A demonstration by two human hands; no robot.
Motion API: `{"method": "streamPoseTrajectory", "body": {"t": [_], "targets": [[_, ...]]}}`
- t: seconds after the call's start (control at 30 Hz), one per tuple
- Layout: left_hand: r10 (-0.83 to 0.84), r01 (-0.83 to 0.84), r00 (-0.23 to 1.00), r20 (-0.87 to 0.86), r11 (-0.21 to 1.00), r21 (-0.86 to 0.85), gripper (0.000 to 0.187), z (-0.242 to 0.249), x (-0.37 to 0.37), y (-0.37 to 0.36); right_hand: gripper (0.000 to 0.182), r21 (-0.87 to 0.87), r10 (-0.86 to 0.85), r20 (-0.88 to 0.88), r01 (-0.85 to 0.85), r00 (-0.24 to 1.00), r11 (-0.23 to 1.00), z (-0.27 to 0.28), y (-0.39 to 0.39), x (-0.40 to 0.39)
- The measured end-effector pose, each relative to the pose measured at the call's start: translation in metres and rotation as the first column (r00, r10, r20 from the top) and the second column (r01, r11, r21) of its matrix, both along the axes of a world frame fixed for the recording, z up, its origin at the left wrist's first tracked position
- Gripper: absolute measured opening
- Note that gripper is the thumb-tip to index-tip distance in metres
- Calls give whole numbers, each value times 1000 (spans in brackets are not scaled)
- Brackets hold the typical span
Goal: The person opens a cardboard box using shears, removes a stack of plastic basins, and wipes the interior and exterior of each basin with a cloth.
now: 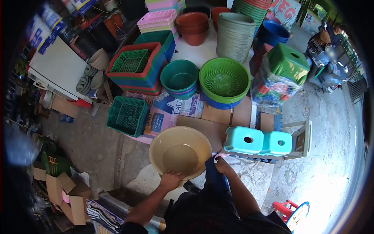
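Observation:
A large beige plastic basin point(180, 133) is tilted toward me in front of the display. My left hand point(172, 180) grips its near rim, fingers over the inside wall and thumb side hidden. To the right of the basin, my right hand point(223, 165) is closed on a dark blue cloth point(215, 177) that hangs down close to my leg. A small pinkish-white bit shows by those fingers, too small to name. Past that hand stand two turquoise stools point(244, 140), side by side.
Stacked green basins point(224, 78), teal basins point(179, 74), rectangular baskets point(127, 116) and grey-green pails point(235, 37) crowd the display. Cardboard boxes point(54, 189) lie at lower left. A red stool point(283, 210) is at lower right, and a motorbike point(327, 64) stands at upper right.

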State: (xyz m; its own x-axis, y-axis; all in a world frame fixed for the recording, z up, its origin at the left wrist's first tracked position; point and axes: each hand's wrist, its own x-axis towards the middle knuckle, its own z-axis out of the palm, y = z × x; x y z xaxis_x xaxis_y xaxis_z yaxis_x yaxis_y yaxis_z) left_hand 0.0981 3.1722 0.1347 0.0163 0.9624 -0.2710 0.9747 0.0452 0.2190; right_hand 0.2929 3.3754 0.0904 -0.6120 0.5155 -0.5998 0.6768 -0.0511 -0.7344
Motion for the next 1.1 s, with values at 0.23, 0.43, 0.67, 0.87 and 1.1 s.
{"method": "streamPoseTrajectory", "body": {"t": [0.23,0.43,0.67,0.87,1.1], "targets": [[82,-82,996,-24,997,5,27,-55,-44,-1,38,-332,-153,-14,140,988,933,-85,13,-73],[538,-532,798,-272,841,103,38,-109,-111,32,34,-344,-323,-100,272,941,899,-118,37,-170],[966,-961,245,-87,230,-151,69,-159,-150,62,33,-441,-373,-158,273,914,855,-168,57,-226],[883,-947,157,442,262,-185,70,-214,-155,32,38,-142,-146,-130,127,981,982,-202,60,-213],[597,-877,-345,724,69,-475,65,-218,-137,41,43,-122,-197,-99,184,975,975,-199,67,-206]]}}
